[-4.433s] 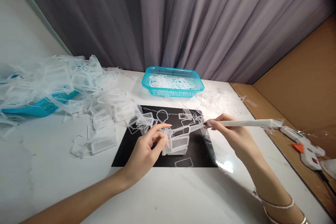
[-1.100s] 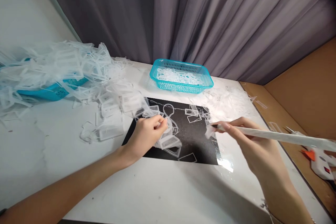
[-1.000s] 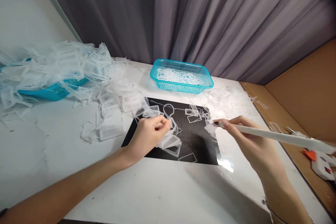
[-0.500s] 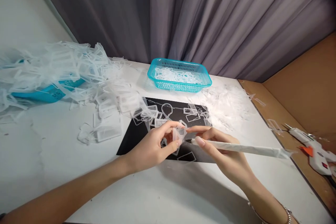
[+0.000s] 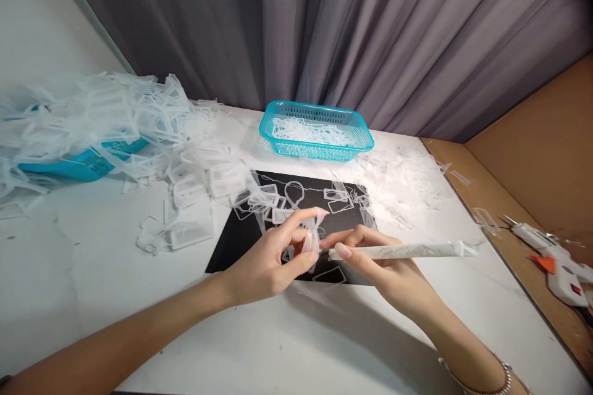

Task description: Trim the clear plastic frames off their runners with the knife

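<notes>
Over the black mat (image 5: 231, 241), my left hand (image 5: 266, 262) is closed, pinching a soft translucent plastic piece (image 5: 314, 236) between thumb and fingers. My right hand (image 5: 389, 271) grips a pen-shaped tool with a white wrapped handle (image 5: 417, 250), held almost level. Its small dark tip points left, close to the plastic piece and my left thumb; whether it touches cannot be made out. Several clear rectangular frames (image 5: 330, 275) and thin scraps (image 5: 359, 197) lie on the mat around my hands.
A turquoise basket (image 5: 319, 153) holding white strips stands behind the mat. On the left, translucent frames (image 5: 111, 111) heap over another blue basket (image 5: 88, 166). White scraps (image 5: 403, 182) pile at right. A glue gun (image 5: 563, 271) lies on the brown surface at far right.
My right hand and the tool have moved slightly left, and the handle has come nearly level. The plastic piece has turned in my left hand and looks narrower.
</notes>
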`<state>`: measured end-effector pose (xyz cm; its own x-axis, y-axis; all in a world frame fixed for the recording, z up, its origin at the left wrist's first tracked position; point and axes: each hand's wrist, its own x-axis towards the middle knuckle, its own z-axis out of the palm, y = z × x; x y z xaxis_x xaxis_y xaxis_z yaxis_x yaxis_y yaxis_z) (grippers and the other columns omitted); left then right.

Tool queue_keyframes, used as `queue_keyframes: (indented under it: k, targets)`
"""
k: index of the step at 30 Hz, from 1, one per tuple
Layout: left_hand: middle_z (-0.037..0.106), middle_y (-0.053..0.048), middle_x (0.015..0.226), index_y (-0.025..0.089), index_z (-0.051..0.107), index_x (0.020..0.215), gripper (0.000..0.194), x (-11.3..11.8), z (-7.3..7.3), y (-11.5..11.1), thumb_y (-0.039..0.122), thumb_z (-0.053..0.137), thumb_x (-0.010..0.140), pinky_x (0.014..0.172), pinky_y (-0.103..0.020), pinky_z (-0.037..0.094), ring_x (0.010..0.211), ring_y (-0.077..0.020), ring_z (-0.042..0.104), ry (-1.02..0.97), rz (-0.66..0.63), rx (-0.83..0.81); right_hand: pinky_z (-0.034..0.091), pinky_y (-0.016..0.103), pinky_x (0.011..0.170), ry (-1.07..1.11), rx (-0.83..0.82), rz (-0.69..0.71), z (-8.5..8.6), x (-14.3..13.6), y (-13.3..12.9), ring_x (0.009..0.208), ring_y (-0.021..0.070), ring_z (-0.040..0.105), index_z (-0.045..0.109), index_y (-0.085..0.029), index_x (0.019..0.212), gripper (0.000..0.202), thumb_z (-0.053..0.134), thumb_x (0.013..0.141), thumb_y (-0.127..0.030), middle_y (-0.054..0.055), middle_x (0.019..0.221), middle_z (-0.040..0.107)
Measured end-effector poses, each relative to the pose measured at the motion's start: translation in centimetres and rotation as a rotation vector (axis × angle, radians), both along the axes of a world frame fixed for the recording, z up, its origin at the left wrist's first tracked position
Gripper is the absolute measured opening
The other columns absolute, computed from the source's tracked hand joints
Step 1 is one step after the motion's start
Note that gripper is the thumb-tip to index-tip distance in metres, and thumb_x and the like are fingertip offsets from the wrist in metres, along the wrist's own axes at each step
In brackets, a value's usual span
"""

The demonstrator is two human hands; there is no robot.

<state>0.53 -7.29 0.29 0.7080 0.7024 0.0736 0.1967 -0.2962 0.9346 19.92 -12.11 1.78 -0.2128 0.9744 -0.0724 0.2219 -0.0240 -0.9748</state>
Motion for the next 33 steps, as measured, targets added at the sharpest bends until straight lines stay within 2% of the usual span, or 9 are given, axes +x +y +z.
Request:
queue_keyframes:
  k: [5,11,20,27,33]
  targets:
    - [0.043,0.007,0.062,0.020,0.029,0.128,0.040,0.0,0.4,0.0,0.022,0.040,0.090,0.061,-0.025,0.039,0.059,-0.0099,0.043,0.008,-0.038,-0.067,0.044,0.033,0.074,0.029,-0.023,0.009,-0.1,0.0,0.1,0.087,0.0181,0.060,0.054,-0.021,0.072,0.022,0.054,0.087,-0.037,0.004,0.100,0.067]
    - [0.046,0.005,0.066,0.021,0.025,0.129,0.041,0.0,0.7,-0.2,0.026,0.039,0.091,0.063,-0.027,0.039,0.064,-0.0116,0.046,0.061,-0.055,-0.119,0.040,0.029,0.065,-0.007,0.065,-0.002,-0.9,-0.1,0.1,0.078,0.0155,0.056,0.053,-0.020,0.070,0.023,0.055,0.087,-0.036,0.001,0.094,0.066]
    - [0.051,0.006,0.065,0.021,0.025,0.128,0.040,0.2,0.5,-0.2,0.023,0.039,0.090,0.067,-0.028,0.041,0.066,-0.0126,0.051,0.103,-0.039,-0.047,0.035,0.025,0.051,-0.074,0.243,0.003,-1.5,-0.3,-0.2,0.056,0.0091,0.044,0.053,-0.020,0.074,0.017,0.049,0.090,-0.026,0.001,0.087,0.065]
    - [0.050,0.006,0.064,0.022,0.026,0.127,0.039,0.3,0.2,-0.3,0.021,0.039,0.090,0.069,-0.027,0.042,0.065,-0.0118,0.051,0.101,-0.020,0.026,0.038,0.024,0.054,-0.178,0.320,0.003,-1.6,-0.5,-0.4,0.058,0.0084,0.051,0.049,-0.021,0.074,0.016,0.049,0.090,-0.022,-0.001,0.095,0.065]
    - [0.050,0.007,0.063,0.022,0.027,0.127,0.040,0.5,-0.2,-0.3,0.019,0.039,0.089,0.068,-0.026,0.041,0.064,-0.0114,0.051,0.125,0.003,0.056,0.043,0.028,0.061,-0.319,0.449,-0.041,-2.4,-1.3,-0.6,0.076,0.0148,0.058,0.046,-0.022,0.074,0.015,0.047,0.088,-0.016,0.001,0.094,0.066]
